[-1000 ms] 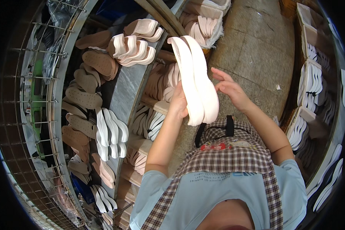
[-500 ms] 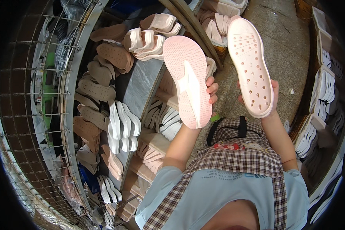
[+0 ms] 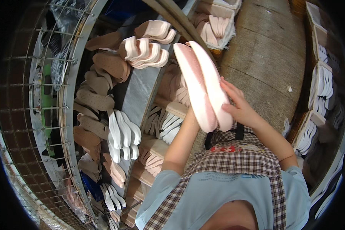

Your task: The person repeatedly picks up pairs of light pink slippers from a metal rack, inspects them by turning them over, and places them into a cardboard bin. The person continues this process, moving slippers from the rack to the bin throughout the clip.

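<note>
Two pale pink-and-white shoe soles are held side by side in front of me, tilted and seen mostly edge-on. Of the left shoe sole (image 3: 196, 97), the white side wall and part of a pink face show. The right shoe sole (image 3: 210, 76) lies against it, white side wall up. My right hand (image 3: 239, 104) is closed on the right sole, fingers and thumb along its outer edge. My left forearm (image 3: 183, 142) runs up behind the left sole; that hand's fingers are hidden by the soles, which it supports from behind.
On the left, a metal-topped bench (image 3: 140, 82) carries brown soles (image 3: 110, 66), pale pink soles (image 3: 147, 53) and white soles (image 3: 122, 130). Past it stands a wire mesh guard (image 3: 67, 96). Crates of soles (image 3: 214, 30) stand ahead, with more white soles (image 3: 306, 136) in crates at right.
The two soles, held apart and face-on before, are now brought together edge-on. My right hand has moved left with its sole, and my left fingers have gone out of sight.
</note>
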Motion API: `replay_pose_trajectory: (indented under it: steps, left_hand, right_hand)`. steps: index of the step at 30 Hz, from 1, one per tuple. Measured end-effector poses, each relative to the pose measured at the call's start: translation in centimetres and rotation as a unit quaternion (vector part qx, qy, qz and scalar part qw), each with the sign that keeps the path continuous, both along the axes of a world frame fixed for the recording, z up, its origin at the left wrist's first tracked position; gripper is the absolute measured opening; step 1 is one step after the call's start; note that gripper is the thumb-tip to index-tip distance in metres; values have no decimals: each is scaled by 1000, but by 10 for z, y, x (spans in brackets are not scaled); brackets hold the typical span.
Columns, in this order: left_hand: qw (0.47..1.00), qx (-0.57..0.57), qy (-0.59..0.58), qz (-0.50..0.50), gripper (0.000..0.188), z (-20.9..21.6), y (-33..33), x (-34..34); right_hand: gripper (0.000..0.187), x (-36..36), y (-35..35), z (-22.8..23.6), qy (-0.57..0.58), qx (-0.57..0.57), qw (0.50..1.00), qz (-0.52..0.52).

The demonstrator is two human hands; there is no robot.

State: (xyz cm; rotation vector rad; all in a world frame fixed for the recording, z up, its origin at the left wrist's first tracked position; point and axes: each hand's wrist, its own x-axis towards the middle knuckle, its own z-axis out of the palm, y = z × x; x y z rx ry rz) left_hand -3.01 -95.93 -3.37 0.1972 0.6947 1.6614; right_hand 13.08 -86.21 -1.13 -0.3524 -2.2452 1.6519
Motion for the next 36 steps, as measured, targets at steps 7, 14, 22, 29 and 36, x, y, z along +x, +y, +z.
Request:
replay_pose_trajectory:
  steps: [7,14,22,29,36]
  left_hand:
    - [916,-128,362,116,84,20,6,15]
    - [818,-128,308,468,21,36,-54,-171]
    - [874,-268,197,353,46,36,-56,-359]
    - [824,-454,182,284,37,34,-48,-419]
    - [845,-441,184,240,39,42,-43,-430]
  right_hand:
    - [87,-33,5,-14,-15,-332,941,-68]
    - [72,-19,28,-37,32,-594,800,-83]
    - [80,-19,38,-53,225,-688,690,-7]
    - [83,-28,30,-38,257,-746,613,-38]
    - [85,-25,26,-39,260,-722,641,-19]
